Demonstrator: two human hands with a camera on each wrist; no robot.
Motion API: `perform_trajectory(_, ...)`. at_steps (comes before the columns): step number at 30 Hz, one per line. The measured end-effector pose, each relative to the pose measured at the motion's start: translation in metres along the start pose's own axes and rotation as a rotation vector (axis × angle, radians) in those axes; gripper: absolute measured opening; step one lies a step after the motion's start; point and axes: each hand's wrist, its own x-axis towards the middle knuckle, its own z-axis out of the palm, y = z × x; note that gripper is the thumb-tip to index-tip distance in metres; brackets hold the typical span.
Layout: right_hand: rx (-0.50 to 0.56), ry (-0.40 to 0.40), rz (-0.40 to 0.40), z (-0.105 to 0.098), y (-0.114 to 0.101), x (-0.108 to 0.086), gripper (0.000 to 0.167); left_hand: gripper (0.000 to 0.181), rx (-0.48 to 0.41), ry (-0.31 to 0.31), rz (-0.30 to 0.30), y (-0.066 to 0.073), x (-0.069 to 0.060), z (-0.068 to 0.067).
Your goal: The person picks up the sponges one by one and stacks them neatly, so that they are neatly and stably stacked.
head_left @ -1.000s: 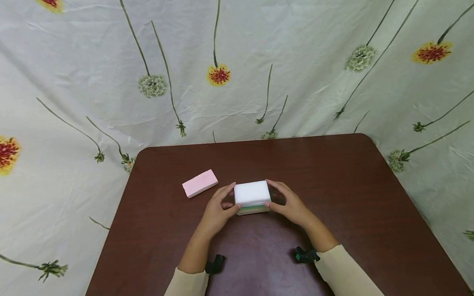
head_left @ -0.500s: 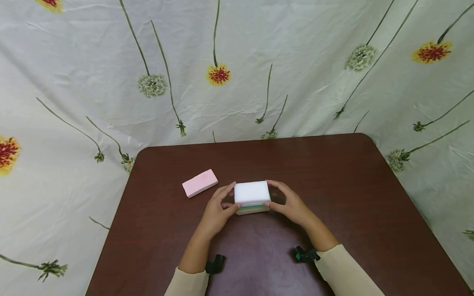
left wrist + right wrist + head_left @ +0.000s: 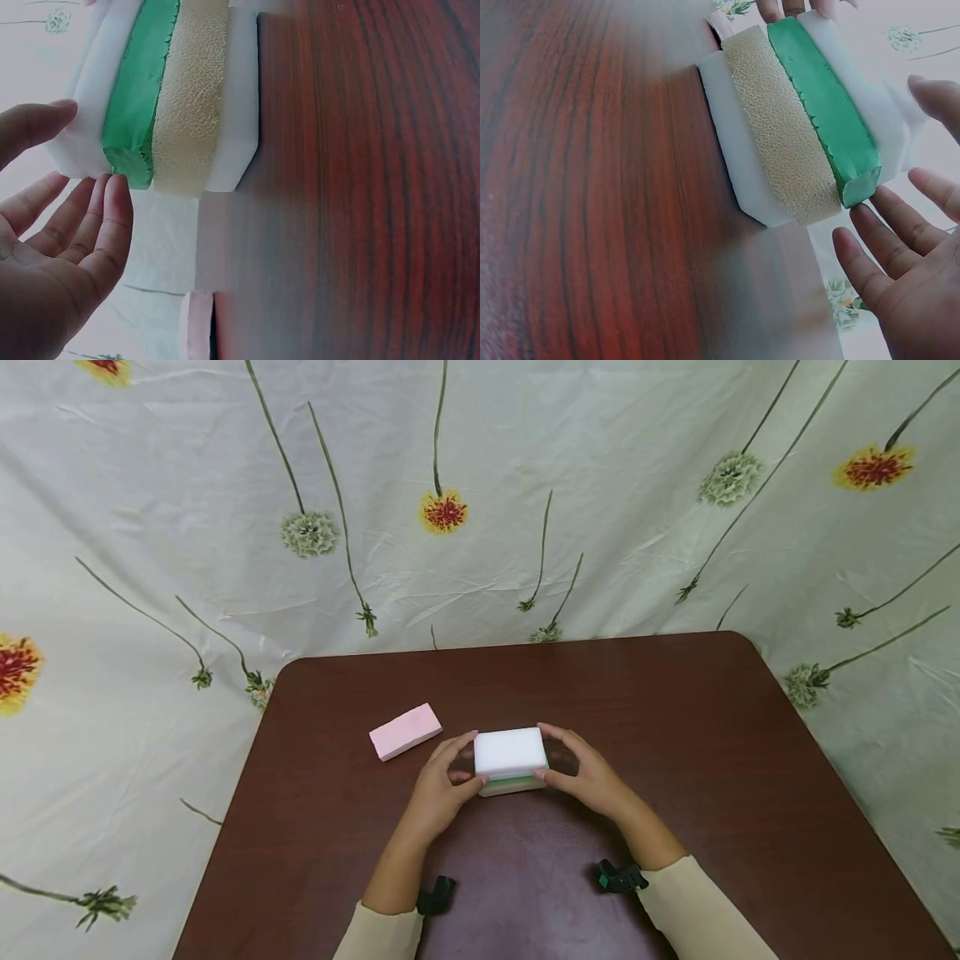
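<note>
A stack of blocks stands on the brown table (image 3: 675, 760). A white foam block (image 3: 510, 750) is on top, over a green block (image 3: 139, 90), a porous beige sponge (image 3: 191, 97) and another white block (image 3: 238, 97) at the bottom. My left hand (image 3: 437, 789) holds the top white block at its left end, thumb on the near side, fingers toward the far corner. At the right end, my right hand (image 3: 588, 774) grips the same block likewise. Fingertips of both hands also reach the green block's edge in the wrist views.
A pink block (image 3: 405, 732) lies flat at an angle to the left of the stack, just beyond my left hand. Behind the table hangs a white flowered cloth (image 3: 622, 485). Dark straps (image 3: 621, 877) are on both wrists.
</note>
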Motion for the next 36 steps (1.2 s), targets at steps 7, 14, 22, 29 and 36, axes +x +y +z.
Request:
perform_trajectory(7, 0.059, -0.005, 0.033, 0.0, -0.001, 0.0, 0.061, 0.068, 0.004, 0.015, 0.008, -0.001, 0.001, 0.0)
perform_trajectory(14, 0.088, -0.006, 0.0, 0.0, -0.001, 0.0, 0.06, 0.069, 0.003, 0.009, 0.007, -0.001, 0.001, -0.001)
perform_trajectory(22, 0.089, -0.003, -0.012, 0.0, -0.003, 0.0, 0.059, 0.059, -0.011, -0.011, -0.008, -0.002, 0.0, -0.002)
perform_trajectory(29, 0.09, -0.002, -0.027, 0.0, -0.003, 0.002, 0.056, 0.055, -0.012, 0.006, -0.014, -0.002, -0.001, -0.002)
perform_trajectory(36, 0.085, -0.009, -0.023, -0.001, -0.004, 0.001, 0.057, 0.048, -0.027, 0.062, 0.019, -0.005, 0.001, -0.01)
